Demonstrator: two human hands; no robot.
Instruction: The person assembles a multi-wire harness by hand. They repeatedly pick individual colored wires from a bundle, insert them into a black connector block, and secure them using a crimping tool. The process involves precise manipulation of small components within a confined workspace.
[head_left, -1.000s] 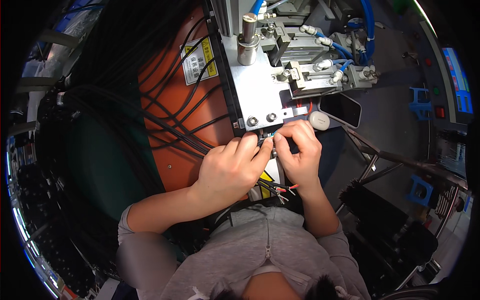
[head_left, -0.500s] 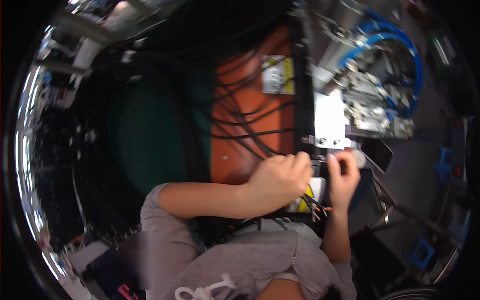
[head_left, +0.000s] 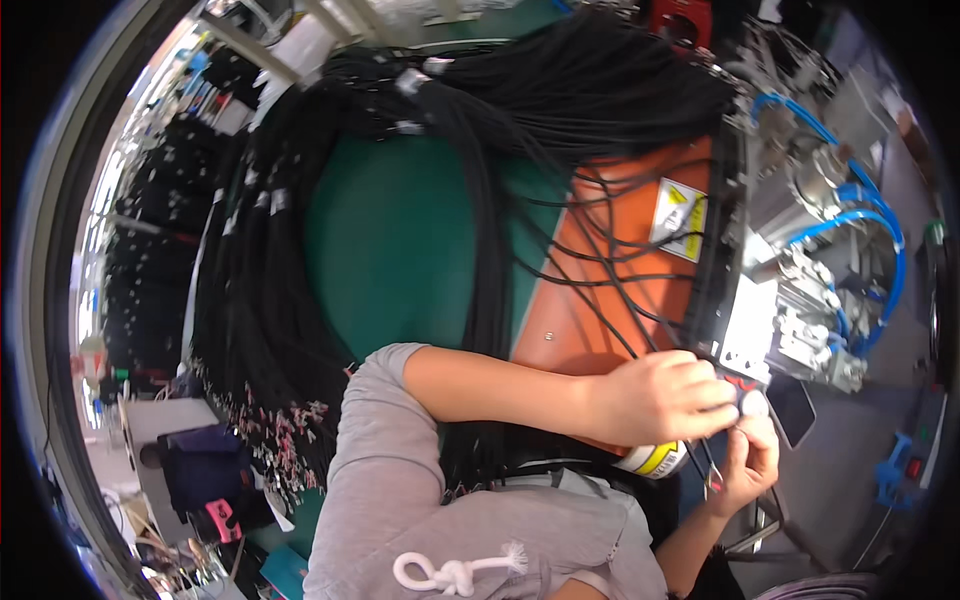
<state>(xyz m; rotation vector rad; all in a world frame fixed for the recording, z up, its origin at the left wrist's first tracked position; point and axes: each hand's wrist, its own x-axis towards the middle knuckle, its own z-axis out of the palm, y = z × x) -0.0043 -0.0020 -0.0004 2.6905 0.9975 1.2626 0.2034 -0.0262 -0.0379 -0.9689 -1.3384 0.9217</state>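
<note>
Several thin black cables (head_left: 707, 462) hang below my left hand (head_left: 665, 400), their stripped ends showing small coloured wires. That hand is closed on the cables, at the front right corner of the orange machine plate (head_left: 560, 335). My right hand (head_left: 752, 465) is just right of it, thumb and fingers bent together in a pinch by the left fingertips. What sits between the right fingers is too small to make out. A round white knob (head_left: 754, 404) lies just above the right fingertips. More black cables (head_left: 590, 280) cross the orange plate towards my hands.
Large bundles of black cable (head_left: 590, 85) lie on the green table mat (head_left: 390, 240). Metal machine fittings (head_left: 815, 310) with blue air tubes (head_left: 893, 260) stand at the right. A dark phone-like slab (head_left: 792, 410) is beside my right hand. A yellow-and-white warning label (head_left: 680, 220) marks the orange plate.
The view has swung left, so the machine sits farther right in it. Both hands stay at the machine's front corner. The right hand has moved lower, below the white knob.
</note>
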